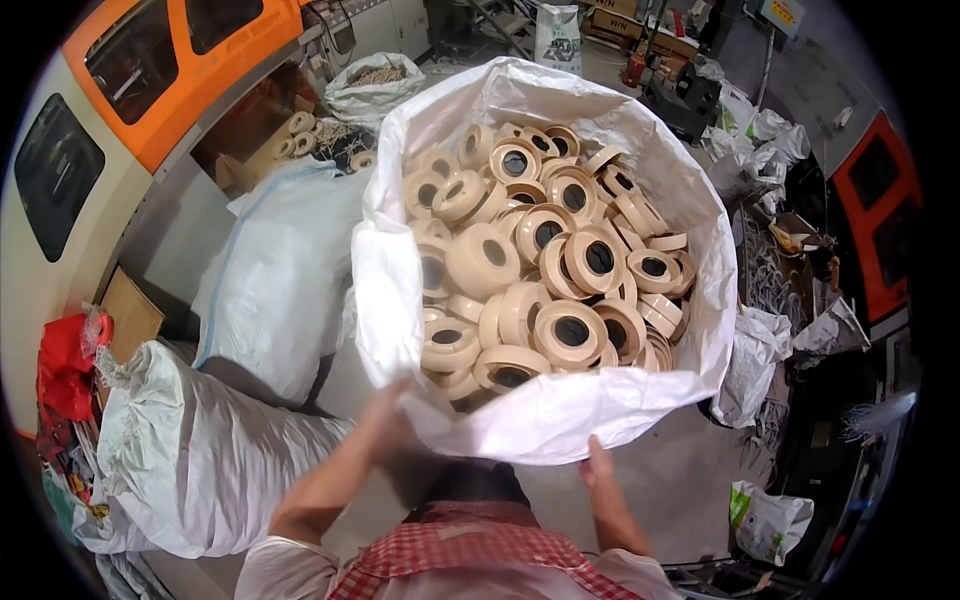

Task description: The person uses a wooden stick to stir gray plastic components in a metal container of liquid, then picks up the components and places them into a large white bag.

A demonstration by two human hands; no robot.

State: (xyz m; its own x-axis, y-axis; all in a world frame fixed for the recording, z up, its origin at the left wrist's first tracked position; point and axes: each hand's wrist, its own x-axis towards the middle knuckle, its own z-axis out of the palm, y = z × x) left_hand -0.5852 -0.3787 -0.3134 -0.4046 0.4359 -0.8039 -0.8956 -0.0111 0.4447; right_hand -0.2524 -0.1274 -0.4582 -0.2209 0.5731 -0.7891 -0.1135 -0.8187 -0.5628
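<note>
In front of me stands a large white woven sack (390, 300), its mouth wide and its rim folded outward. Beige ring-shaped plastic parts (483, 260) fill it in a loose heap, many with a dark centre. At the near left of the rim is my left hand (388, 418), smeared by motion, so its fingers cannot be made out. My right hand (597, 466) grips the near edge of the sack, thumb up against the white cloth and the other fingers mostly hidden.
Full white sacks (210, 450) and a clear-wrapped bundle (275, 270) crowd the left side. Behind them is an orange and cream machine (130, 70). A smaller open sack (372, 88) stands beyond. At right lie crumpled white bags (755, 360) and a white-green bag (770, 525) on the floor.
</note>
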